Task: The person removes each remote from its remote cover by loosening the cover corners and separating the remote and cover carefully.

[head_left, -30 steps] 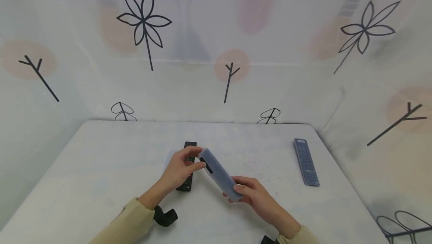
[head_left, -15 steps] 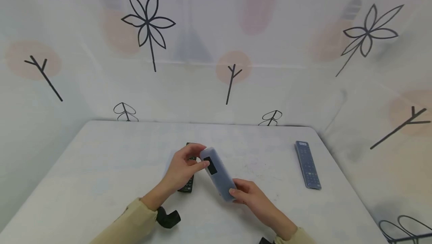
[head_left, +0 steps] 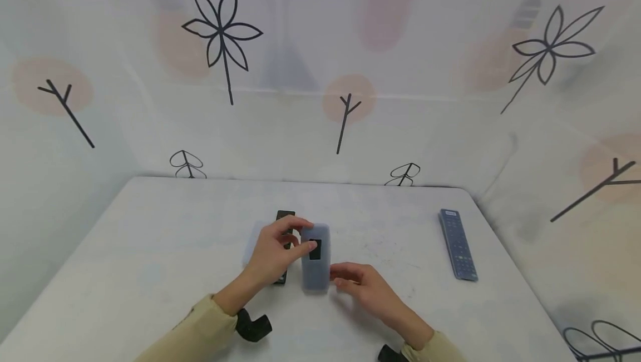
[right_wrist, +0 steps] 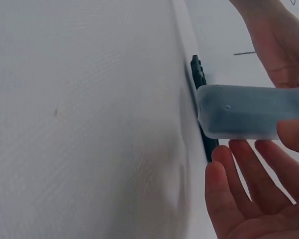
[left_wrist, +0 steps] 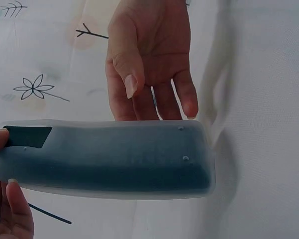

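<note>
My left hand (head_left: 274,251) pinches the far end of a remote control in a frosted translucent cover (head_left: 315,273), its back with a dark rectangular window towards me. In the left wrist view the covered remote (left_wrist: 114,159) lies across the picture, my left thumb and fingers at its left end. My right hand (head_left: 368,289) is beside the near end with fingers loosely bent; in the right wrist view this hand (right_wrist: 258,199) is spread beside the cover, and contact is hard to tell. A black remote (head_left: 285,215) lies on the table, partly hidden behind my left hand.
A blue-grey remote (head_left: 458,245) lies on the right of the white table (head_left: 200,223). A pale translucent piece (head_left: 252,242) shows beside the left hand. Behind the table's far edge hangs a patterned white cloth (head_left: 280,134). Black wrist mounts (head_left: 254,326) sit at both wrists.
The covered remote has turned from slanting to nearly straight, its dark window facing up more. My right hand has loosened from its near end; the left keeps its pinch.
</note>
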Tool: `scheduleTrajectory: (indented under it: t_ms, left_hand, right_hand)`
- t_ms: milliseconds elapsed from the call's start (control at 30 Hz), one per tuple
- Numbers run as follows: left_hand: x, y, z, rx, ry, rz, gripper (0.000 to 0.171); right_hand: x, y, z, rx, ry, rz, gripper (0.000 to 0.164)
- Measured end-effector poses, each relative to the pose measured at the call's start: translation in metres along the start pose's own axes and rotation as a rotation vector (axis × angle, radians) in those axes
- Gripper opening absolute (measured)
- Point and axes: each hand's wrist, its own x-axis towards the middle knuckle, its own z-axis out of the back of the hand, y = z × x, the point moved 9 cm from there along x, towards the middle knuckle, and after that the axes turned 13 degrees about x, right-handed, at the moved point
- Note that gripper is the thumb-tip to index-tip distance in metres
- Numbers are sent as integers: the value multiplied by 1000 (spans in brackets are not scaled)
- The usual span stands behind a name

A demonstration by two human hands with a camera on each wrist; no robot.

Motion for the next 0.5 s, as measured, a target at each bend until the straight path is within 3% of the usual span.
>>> scheduleTrajectory:
  t_ms: [267,400,500]
  left_hand:
    - [-2,-1,-8,73,-20,-54,29]
    - [-2,-18,-6,77,-36,-80,27]
    - [-2,-31,-3,69,-37,-79,26]
  right_hand:
    - [-1,13,14,-4,-134,81,30]
    - [-2,23,22,17,-217,153,29]
    - [-4,37,24,28,-246,266,30]
